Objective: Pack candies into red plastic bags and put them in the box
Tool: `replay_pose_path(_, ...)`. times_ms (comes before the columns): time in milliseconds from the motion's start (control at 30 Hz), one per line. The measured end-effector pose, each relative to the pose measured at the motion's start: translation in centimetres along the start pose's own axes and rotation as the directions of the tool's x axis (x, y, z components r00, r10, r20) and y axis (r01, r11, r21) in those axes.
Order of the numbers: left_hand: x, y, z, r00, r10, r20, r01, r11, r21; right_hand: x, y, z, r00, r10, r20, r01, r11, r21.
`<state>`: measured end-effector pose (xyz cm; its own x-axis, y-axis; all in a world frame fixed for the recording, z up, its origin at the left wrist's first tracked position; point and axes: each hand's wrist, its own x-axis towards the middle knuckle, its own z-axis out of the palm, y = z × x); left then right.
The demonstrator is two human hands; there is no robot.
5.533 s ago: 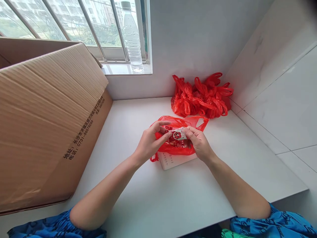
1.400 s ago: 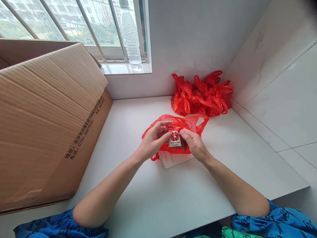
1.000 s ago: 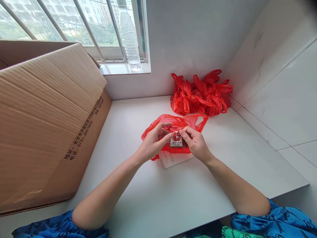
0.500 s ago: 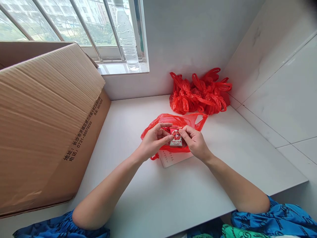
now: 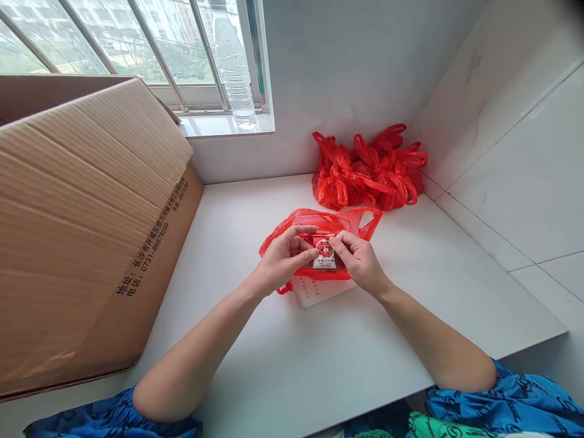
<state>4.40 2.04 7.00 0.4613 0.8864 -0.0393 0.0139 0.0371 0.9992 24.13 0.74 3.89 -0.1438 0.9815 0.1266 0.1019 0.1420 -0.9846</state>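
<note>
small packet [image 5: 325,256]: red and white, printed face toward the camera, held upright just above the mouth of the red bag [image 5: 356,220], mid-bench

left hand [image 5: 280,260]: grip closed on the packet's left edge, thumb below and fingers arched over the top; two-sided holding likely keeps the thin packet flat and square

right hand [image 5: 360,261]: grip pinched narrow on the packet's right edge, fingertips meeting those of the left

red bag: thin plastic, one handle loop thrown toward the far right, lying slack under both hands, its film spread loosely around the packet

flat white box [image 5: 319,292]: partly under the bag, near edge showing (small print on it, too fine to read); it seems to pin the bag down

heap of red bags [image 5: 369,170]: knotted, pushed into the far corner against the wall, well apart from the hands

cardboard box [image 5: 91,231]: large, tipped on its side at the left of the bench [image 5: 283,365]

water bottle [image 5: 235,67]: upright on the window sill [image 5: 219,125], off the working surface
</note>
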Motion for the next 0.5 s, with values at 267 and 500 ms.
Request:
replay_pose_path(267,0.2,-0.6,-0.8,0.967,0.177,-0.181,-0.069,0.871,0.486,0.3,-0.5,-1.4,0.995,-0.095,0.033,0.096,0.808,-0.581)
replay_pose_path(500,0.0,-1.5,-0.7,0.968,0.240,-0.079,-0.026,0.407,0.913,0.3,0.4,-2.3,0.997,-0.056,0.054,0.069,0.320,-0.945)
